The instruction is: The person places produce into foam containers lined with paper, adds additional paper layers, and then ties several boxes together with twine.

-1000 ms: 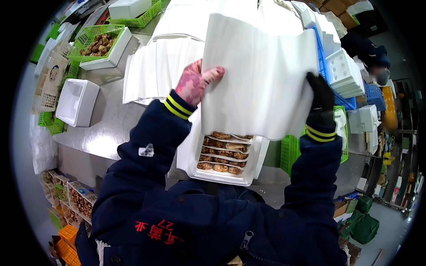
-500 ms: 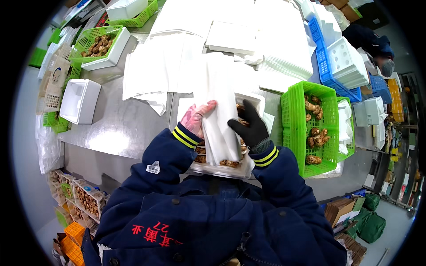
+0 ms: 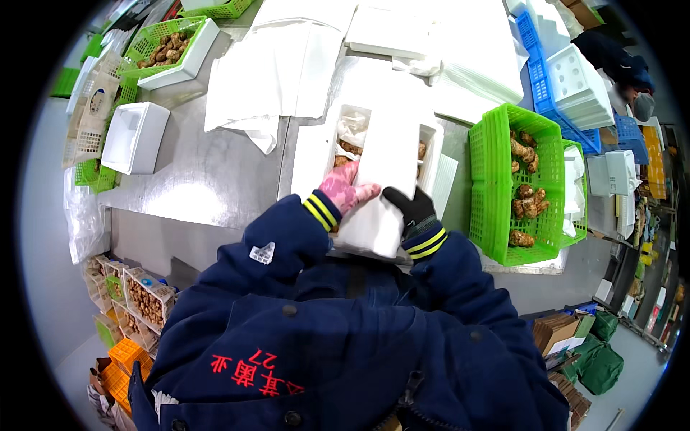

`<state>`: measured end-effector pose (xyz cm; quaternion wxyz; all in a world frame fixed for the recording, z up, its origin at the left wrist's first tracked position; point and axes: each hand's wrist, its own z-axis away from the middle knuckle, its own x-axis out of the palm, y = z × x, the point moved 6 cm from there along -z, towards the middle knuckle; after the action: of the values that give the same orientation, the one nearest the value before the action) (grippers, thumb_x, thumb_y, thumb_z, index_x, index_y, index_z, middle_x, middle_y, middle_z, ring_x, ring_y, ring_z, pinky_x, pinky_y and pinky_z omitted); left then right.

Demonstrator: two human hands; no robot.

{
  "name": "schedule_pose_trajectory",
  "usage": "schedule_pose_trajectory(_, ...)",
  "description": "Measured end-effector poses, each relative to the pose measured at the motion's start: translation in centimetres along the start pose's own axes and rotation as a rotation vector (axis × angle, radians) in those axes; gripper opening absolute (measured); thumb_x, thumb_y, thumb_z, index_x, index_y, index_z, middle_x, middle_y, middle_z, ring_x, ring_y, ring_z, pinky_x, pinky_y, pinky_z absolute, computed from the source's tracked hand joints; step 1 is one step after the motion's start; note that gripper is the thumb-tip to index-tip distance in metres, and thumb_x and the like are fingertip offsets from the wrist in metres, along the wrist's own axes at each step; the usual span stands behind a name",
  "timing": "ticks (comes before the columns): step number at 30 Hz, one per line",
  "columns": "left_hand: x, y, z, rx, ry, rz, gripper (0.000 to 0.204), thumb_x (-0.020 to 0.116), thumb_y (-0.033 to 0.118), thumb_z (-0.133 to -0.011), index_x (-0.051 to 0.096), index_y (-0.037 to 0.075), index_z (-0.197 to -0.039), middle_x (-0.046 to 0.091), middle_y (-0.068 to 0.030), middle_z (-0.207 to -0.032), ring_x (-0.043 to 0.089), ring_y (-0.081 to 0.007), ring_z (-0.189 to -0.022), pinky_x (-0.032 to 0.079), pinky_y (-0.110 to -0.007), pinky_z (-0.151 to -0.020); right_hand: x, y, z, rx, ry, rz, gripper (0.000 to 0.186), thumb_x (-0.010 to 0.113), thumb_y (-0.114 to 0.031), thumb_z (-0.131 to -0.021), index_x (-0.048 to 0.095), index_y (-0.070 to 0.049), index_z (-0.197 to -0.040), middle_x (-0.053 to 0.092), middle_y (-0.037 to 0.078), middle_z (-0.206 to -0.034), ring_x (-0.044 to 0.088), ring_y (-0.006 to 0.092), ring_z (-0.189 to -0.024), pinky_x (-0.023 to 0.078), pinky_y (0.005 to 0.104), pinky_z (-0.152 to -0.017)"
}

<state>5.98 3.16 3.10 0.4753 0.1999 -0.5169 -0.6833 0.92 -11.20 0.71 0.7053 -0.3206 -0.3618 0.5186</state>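
White sheet [image 3: 386,169] lay over the middle of the box [image 3: 435,136].
A soft, even touch seemed best, to keep the sheet flat and not squash the mushrooms [image 3: 350,148] that peeked out inside the box. The pink-gloved left hand [image 3: 345,189] was over the left side of the box, with its thumb across the sheet. The black-gloved right hand [image 3: 414,211] was at the near right corner of the box, with its thumb by the sheet's edge. The thumbs pointed at each other. I could not tell if either hand pinched the sheet or just pressed it.
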Motion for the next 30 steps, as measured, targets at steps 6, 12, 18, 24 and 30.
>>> schedule_pose_trajectory(6, -2.5, -5.1, -0.2, -0.035, 0.159, -0.237, 0.043, 0.067, 0.013, -0.077, 0.049, -0.002, -0.113, 0.061, -0.0081, -0.099, 0.056, -0.014, -0.088, 0.045, -0.027, -0.081, 0.6, 6.2, -2.4, 0.191, -0.015, -0.103, 0.039, 0.071, -0.018, -0.074, 0.059, 0.002, -0.106, 0.064, 0.011, -0.093, 0.06, 0.018, -0.078, 0.049, 0.0309, -0.07)
schedule_pose_trajectory(12, -3.9, -5.5, 0.1, -0.071, 0.321, -0.555, 0.054, 0.065, 0.013, -0.077, 0.042, -0.002, -0.124, 0.057, -0.0148, -0.11, 0.055, -0.0205, -0.1, 0.043, -0.029, -0.086, 0.9, 6.9, -2.4, 0.151, -0.011, 0.014, 0.044, 0.072, -0.026, -0.072, 0.06, 0.001, -0.104, 0.065, 0.01, -0.091, 0.06, 0.0194, -0.077, 0.047, 0.0319, -0.07)
schedule_pose_trajectory(18, 1.7, 4.6, -3.1, 0.6, 0.217, -1.218, 0.053, 0.055, 0.023, -0.084, 0.037, 0.011, -0.132, 0.033, -0.0148, -0.138, 0.027, -0.0351, -0.128, 0.022, -0.043, -0.105, 0.2, 6.8, -2.4, 0.139, 0.053, 0.135, 0.04, 0.072, -0.027, -0.071, 0.061, 0.0, -0.099, 0.065, 0.008, -0.082, 0.061, 0.0207, -0.072, 0.048, 0.0324, -0.069)
schedule_pose_trajectory(24, 1.8, 0.7, -6.7, 0.495, 0.078, -1.485, 0.051, 0.042, 0.04, -0.089, 0.038, 0.013, -0.133, 0.028, -0.0121, -0.141, 0.02, -0.0325, -0.132, 0.013, -0.044, -0.108, 0.5, 2.7, 2.6, -0.572, 0.187, 0.707, 0.041, 0.063, -0.016, -0.076, 0.052, -0.003, -0.114, 0.052, 0.016, -0.115, 0.054, 0.0247, -0.099, 0.045, 0.0365, -0.082)
schedule_pose_trajectory(30, 2.3, 1.1, -7.0, 0.416, 0.15, -1.507, 0.056, 0.043, 0.045, -0.087, 0.036, 0.015, -0.133, 0.028, -0.0117, -0.141, 0.021, -0.0317, -0.131, 0.012, -0.043, -0.108, 6.5, -0.3, 8.4, -1.004, -0.235, 1.325, 0.037, 0.063, -0.034, -0.068, 0.058, -0.01, -0.096, 0.052, 0.006, -0.084, 0.052, 0.0246, -0.074, 0.042, 0.0406, -0.061)
